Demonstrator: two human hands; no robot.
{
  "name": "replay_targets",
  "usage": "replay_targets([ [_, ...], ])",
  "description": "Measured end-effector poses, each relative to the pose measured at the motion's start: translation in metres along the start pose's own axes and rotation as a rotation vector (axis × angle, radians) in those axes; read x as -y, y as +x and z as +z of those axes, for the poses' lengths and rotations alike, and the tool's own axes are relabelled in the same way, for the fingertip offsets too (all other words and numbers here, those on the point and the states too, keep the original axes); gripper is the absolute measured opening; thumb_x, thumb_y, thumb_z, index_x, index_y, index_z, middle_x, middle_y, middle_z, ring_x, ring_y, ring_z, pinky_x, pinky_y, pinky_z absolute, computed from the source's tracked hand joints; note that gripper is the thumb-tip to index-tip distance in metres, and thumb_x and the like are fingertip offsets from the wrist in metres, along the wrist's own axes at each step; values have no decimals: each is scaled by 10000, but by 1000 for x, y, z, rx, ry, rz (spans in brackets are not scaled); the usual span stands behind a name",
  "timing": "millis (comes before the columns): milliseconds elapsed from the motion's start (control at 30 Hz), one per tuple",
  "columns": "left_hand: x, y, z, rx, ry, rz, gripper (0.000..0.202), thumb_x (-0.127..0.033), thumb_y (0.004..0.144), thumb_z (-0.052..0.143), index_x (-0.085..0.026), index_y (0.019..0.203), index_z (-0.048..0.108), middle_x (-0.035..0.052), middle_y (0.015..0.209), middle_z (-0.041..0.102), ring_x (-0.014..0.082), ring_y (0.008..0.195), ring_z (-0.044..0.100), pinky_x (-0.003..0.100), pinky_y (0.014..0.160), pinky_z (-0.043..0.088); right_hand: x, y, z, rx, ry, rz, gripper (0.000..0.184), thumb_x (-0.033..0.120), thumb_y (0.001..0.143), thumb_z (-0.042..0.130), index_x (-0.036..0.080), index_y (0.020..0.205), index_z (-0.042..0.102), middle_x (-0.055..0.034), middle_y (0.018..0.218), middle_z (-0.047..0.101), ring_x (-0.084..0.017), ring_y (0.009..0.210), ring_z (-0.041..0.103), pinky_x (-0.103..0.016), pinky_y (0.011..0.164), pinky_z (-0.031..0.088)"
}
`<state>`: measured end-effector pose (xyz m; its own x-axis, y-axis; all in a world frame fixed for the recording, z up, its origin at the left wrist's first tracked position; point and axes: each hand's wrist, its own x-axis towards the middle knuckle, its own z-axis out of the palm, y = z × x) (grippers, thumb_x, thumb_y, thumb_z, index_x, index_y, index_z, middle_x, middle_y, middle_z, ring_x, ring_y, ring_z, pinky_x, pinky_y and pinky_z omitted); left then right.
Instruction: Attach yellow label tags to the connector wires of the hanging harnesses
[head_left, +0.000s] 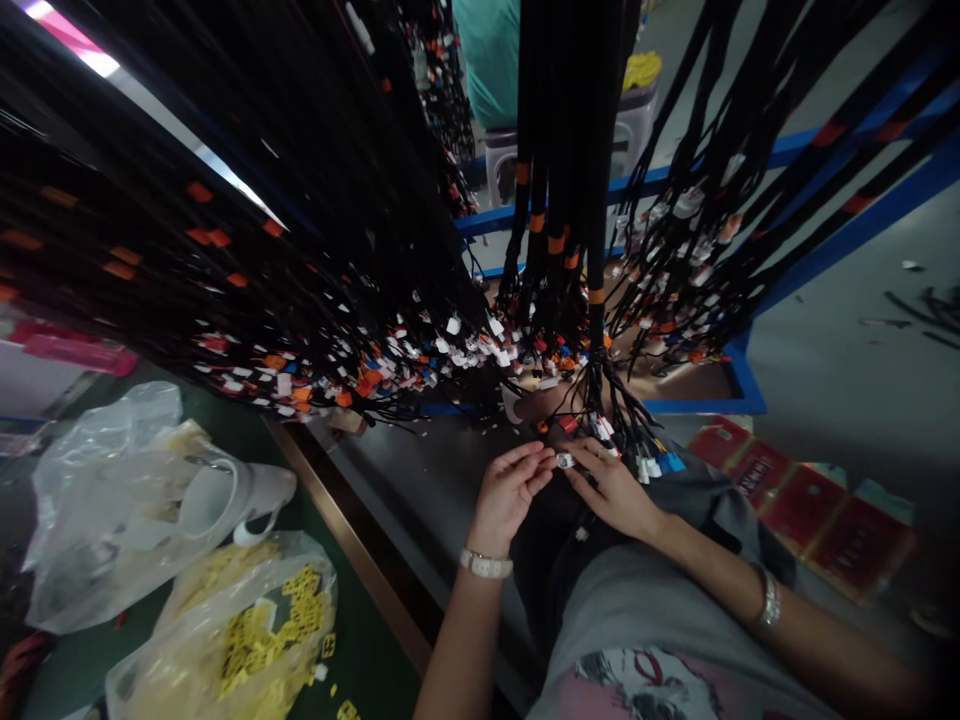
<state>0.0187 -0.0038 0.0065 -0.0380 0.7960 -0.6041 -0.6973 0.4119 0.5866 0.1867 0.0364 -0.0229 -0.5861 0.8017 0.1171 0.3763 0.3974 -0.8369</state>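
Note:
A small white plastic connector (565,460) sits between my two hands, at their fingertips. My left hand (511,492) has its fingers drawn together in a pinch at the connector's left side. From the right, my right hand (616,492) closes thumb and forefinger around the same connector. Just beyond my fingers hangs the branching end of a black wire harness (598,345), with white, red and blue connectors (670,462) at its tips. The fine detail of the connector is too small to make out.
Dense bundles of black harnesses (337,200) hang from above over a blue metal frame (705,406). At left, a green-topped table (375,640) bears a white mug (217,495) and a plastic bag of yellow parts (262,640). Red flattened cardboard (810,505) lies on the right.

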Motion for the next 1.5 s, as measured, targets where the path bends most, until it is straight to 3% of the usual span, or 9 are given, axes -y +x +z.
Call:
replay_targets([
  [133,2,0,0,1,42,-4,257,-212,691,719,-88,911,667,98,816,699,136,707,659,194,615,503,-2,1,3,-41,39,33,270,233,881,450,225,1127,563,-86,1025,583,-207,987,569,-376,884,476],
  [333,6,1,1,-4,5,0,247,-286,693,718,-77,820,686,35,635,627,59,551,564,147,509,429,-2,0,7,-45,45,31,253,256,875,468,232,1092,597,-79,991,615,-206,928,605,-359,829,505],
  [500,6,1,2,7,-32,-27,235,-245,681,727,-73,838,696,30,651,605,40,563,525,138,528,410,-2,0,9,-30,35,49,241,248,864,488,232,1075,604,-76,989,618,-206,917,611,-361,829,505],
  [767,7,1,2,24,45,11,312,-170,657,734,-97,954,676,50,722,654,65,631,580,156,592,441,-3,0,10,-12,33,75,259,238,858,501,245,1099,596,-70,971,617,-209,914,609,-369,828,501],
  [967,10,2,2,-34,103,24,263,-205,597,779,-103,818,679,64,744,681,98,637,619,209,635,482,-3,0,9,-42,62,64,246,237,855,508,243,1080,607,-65,973,621,-198,909,610,-345,818,504],
  [1500,8,2,4,-53,108,-1,253,-258,602,774,-95,731,629,43,676,647,73,555,575,167,516,442,-5,0,10,-81,65,60,237,257,839,534,240,1060,620,-66,952,645,-210,889,622,-359,796,511],
])
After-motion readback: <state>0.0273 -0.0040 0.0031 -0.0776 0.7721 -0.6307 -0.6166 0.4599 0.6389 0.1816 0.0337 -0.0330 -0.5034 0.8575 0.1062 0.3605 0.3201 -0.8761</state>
